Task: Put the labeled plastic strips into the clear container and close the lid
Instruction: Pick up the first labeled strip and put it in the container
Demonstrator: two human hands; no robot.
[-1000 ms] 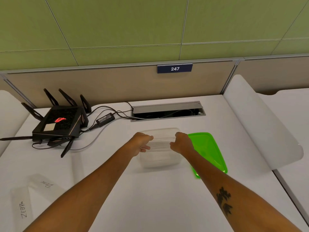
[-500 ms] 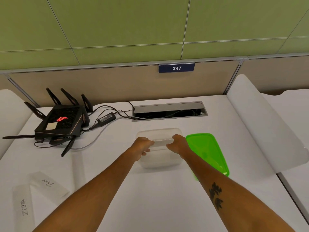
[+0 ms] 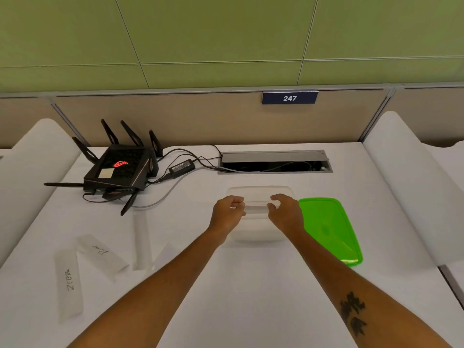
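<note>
Forearms reach from the near edge over the white table (image 3: 251, 297), the right one with a dark tattoo. At near left lie 2 labeled strips: the strip marked ZEBRA (image 3: 69, 282) and, just beyond it, a second strip (image 3: 101, 252) with handwriting I cannot read. 2 more clear strips lie to their right, a long one (image 3: 141, 243) and a short one (image 3: 164, 256) partly hidden by the left forearm.

In the middle stands the clear container (image 3: 258, 229), open on top. Above it the left hand (image 3: 227, 213) and the right hand (image 3: 285, 212) hold a clear strip (image 3: 256, 204) between them, 1 hand at each end; the fingers are curled and pinch its ends. The green lid (image 3: 329, 229) lies flat on the table, just right of the container and beside the right hand.

Farther left stands a black router (image 3: 120, 169) with antennas, and its cables run right to the open cable slot (image 3: 275, 163). On the far partition is a plate reading 247 (image 3: 290, 97).
</note>
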